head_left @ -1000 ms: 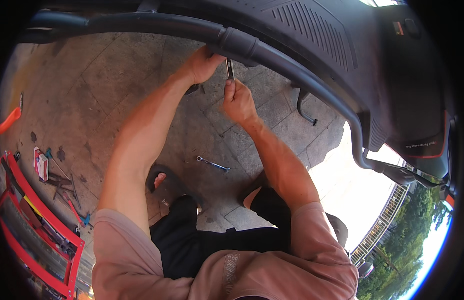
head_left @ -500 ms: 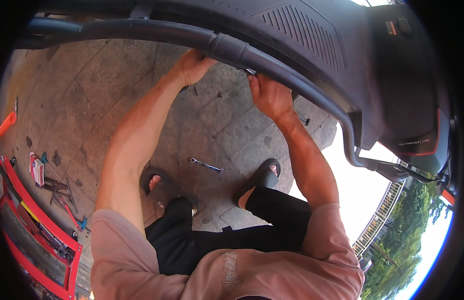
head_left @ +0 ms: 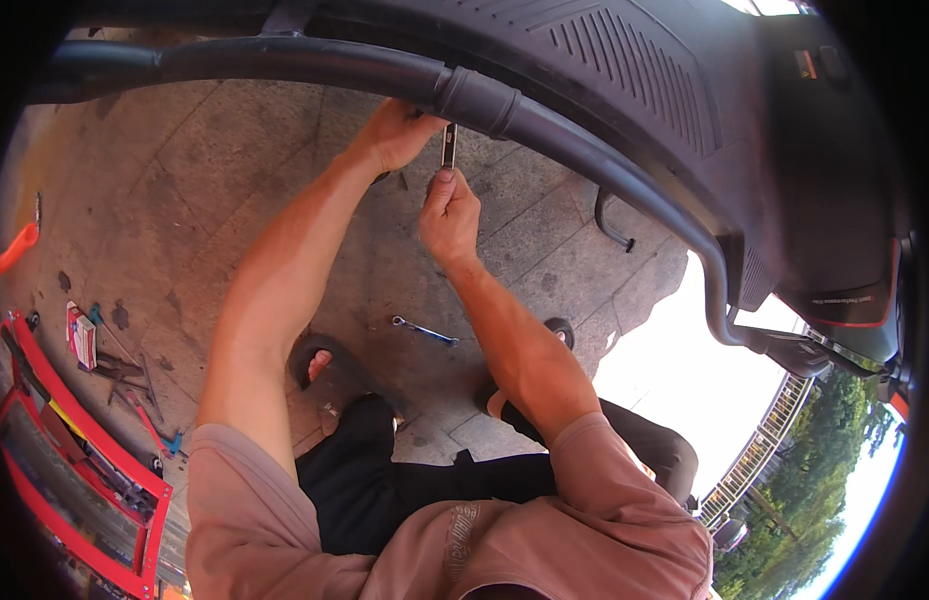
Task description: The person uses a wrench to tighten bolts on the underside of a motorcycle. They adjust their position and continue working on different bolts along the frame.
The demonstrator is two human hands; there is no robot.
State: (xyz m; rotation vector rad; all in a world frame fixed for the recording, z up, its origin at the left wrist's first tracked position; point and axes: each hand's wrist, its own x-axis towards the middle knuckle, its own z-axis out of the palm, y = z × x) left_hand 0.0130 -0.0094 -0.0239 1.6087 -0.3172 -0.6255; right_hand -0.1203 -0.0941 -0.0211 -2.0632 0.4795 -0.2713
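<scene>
A black curved tube [head_left: 315, 60] with a banded joint [head_left: 475, 100] runs along a vehicle's ridged black footboard [head_left: 635, 85]. My left hand [head_left: 397, 135] reaches up under the tube, just left of the joint, fingers curled; what they grip is hidden. My right hand [head_left: 451, 220] is closed on the lower end of a metal wrench [head_left: 449, 148], which points up to the tube's underside beside my left fingers. The wrench's upper end is hidden. A second wrench [head_left: 425, 330] lies on the paving between my sandalled feet.
A red metal cart [head_left: 150, 520] stands at lower left, beside scattered tools [head_left: 140, 400] and a small box [head_left: 82, 335]. A bent black stand [head_left: 605, 220] hangs below the vehicle. A railing [head_left: 760, 440] and trees show at lower right beyond bright ground.
My right hand swung up and right half a second ago, and is now back down and left with the wrench pointing upward. My left hand stays under the tube.
</scene>
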